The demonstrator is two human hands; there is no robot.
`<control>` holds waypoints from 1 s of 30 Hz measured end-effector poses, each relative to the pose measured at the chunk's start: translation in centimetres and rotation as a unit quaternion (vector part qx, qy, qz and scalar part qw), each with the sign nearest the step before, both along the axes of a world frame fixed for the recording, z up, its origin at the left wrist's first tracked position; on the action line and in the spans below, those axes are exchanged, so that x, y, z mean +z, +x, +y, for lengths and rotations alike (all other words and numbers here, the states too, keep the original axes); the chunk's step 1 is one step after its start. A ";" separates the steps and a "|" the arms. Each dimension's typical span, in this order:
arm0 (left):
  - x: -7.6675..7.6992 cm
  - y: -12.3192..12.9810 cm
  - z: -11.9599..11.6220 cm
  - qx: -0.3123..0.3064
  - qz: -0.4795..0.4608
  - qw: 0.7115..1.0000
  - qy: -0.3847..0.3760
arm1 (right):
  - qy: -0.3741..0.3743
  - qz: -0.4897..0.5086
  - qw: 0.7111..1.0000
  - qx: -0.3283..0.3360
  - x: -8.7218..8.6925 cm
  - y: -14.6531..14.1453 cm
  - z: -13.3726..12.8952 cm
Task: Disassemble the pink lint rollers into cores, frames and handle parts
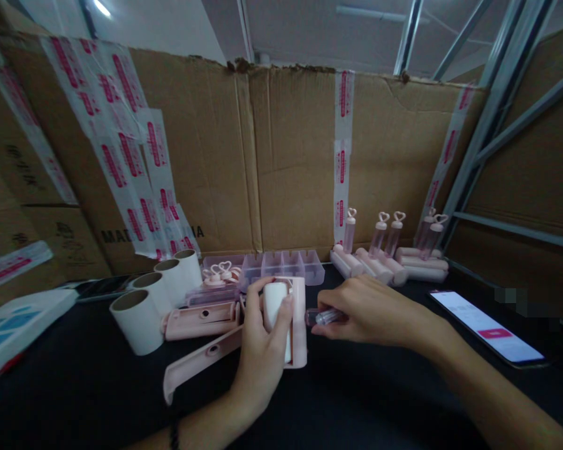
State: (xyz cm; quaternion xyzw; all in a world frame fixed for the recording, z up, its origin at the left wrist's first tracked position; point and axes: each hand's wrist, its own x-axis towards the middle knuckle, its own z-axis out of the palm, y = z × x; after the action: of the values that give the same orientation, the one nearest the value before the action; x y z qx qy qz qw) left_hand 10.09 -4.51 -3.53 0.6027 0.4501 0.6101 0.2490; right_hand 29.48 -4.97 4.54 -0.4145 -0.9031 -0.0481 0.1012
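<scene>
My left hand point(263, 337) is closed round a pink lint roller point(299, 331), whose pink shell has a white roll point(274, 305) sitting in it. At the shell's right side, my right hand point(356, 309) pinches a clear plastic tube point(326, 317). The tube's left end meets the shell; whether it goes in, I cannot tell. To the left of my left hand lie a pink half shell point(201, 320) and a longer, curved pink cover point(201, 362).
Several white rolls point(138, 325) stand at left. Behind my hands is a clear divided box point(281, 265) beside heart-topped pink parts point(223, 272). Finished-looking pink rollers point(380, 265) with upright handles stand at back right, near a lit phone point(488, 326). Cardboard point(291, 162) walls the back.
</scene>
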 end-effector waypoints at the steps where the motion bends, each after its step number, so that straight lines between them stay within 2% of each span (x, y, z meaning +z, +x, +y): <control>1: 0.0 0.0 0.0 0.005 0.007 1.000 0.001 | -0.004 -0.005 1.000 -0.004 0.0 -0.1 -0.1; 23: -0.1 0.1 0.3 -0.012 -0.054 0.998 -0.028 | 0.006 -0.021 0.999 -0.025 -0.6 -0.4 -0.4; 27: 0.0 0.1 0.4 -0.025 -0.043 0.999 -0.012 | -0.037 0.022 0.999 -0.014 -0.3 0.2 -0.1; 30: 0.0 0.1 0.1 -0.031 -0.013 0.999 0.008 | -0.036 0.114 0.993 -0.010 0.2 0.4 0.0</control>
State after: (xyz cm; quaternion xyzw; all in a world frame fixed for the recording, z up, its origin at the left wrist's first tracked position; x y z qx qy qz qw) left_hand 10.17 -4.39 -3.51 0.6104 0.4229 0.6133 0.2692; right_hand 29.88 -4.94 4.72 -0.4300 -0.8826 0.0311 0.1878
